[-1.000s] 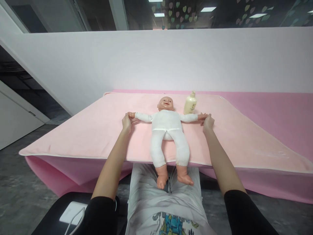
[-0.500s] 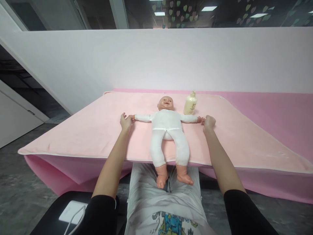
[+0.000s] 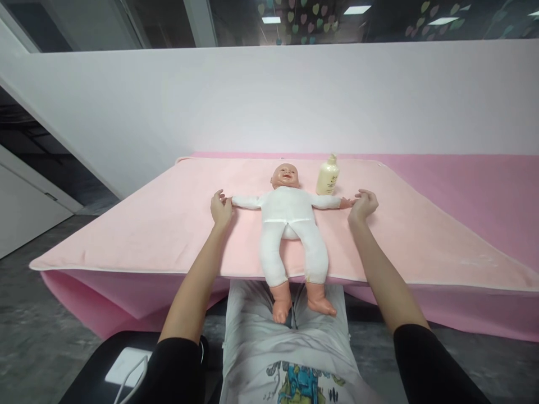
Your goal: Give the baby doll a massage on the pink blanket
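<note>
Pale pink blanket (image 3: 138, 224) lies before a white wall (image 3: 269, 101). First, the left hand (image 3: 221, 209) bends around the end of one white sleeve (image 3: 246, 202); I cannot tell if it grips. Next, the baby doll (image 3: 288, 207) lies face up, arms spread, near a pale yellow bottle (image 3: 327, 178). Last, the right hand (image 3: 362, 206) curls loosely by the doll's fingers (image 3: 346, 203), its grip also unclear. Light, equal hold suits both arms, I think.

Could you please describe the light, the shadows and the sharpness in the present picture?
Head view: bright light panels show at the dark glass; head view: soft shadow along the left forearm; head view: doll reasonably sharp, print on the bottle too small to read; head view: mat looks stretched toward its sides.
</note>
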The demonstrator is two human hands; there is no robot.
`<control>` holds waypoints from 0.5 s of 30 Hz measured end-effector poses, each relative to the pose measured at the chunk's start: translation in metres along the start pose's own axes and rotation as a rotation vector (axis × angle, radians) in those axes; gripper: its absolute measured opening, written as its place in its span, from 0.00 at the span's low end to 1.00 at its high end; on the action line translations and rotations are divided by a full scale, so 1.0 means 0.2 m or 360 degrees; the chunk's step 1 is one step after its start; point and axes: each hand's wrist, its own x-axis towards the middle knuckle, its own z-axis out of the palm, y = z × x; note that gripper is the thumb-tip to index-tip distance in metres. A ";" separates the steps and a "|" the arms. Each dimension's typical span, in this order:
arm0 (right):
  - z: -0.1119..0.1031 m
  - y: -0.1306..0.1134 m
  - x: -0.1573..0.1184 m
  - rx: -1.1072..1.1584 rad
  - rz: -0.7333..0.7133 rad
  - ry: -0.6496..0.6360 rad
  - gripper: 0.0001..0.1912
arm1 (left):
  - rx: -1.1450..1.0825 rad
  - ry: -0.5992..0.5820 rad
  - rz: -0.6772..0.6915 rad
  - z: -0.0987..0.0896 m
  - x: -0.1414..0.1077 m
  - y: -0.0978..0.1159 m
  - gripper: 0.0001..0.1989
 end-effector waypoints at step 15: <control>-0.34 -0.13 -0.64 0.0460 0.1660 -0.1221 0.12 | -0.0168 -0.0507 0.0416 0.33 -0.16 0.44 0.22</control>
